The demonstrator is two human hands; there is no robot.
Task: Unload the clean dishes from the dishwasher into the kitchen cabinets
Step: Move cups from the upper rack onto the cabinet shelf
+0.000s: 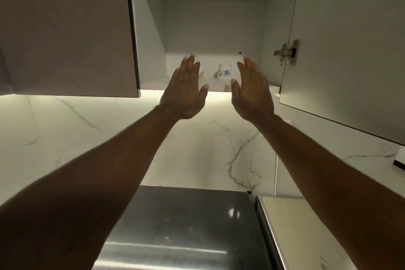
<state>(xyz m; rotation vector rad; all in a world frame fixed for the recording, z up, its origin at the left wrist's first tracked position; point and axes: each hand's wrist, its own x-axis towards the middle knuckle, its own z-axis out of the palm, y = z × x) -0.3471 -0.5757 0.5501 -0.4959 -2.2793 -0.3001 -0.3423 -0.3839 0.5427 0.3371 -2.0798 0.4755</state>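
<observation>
Both your hands are raised toward the open cabinet [214, 17], fingers straight and spread, holding nothing. Your left hand [185, 92] and right hand [252, 92] face each other with a gap between them, in front of the shelf's [153, 83] front edge. On that shelf a white cup with a blue flower [225, 71] sits upside down, seen through the gap. A second cup [201, 73] shows just past your left fingers, mostly hidden. The door [346, 50] hangs open at right, its hinge [287, 51] visible
</observation>
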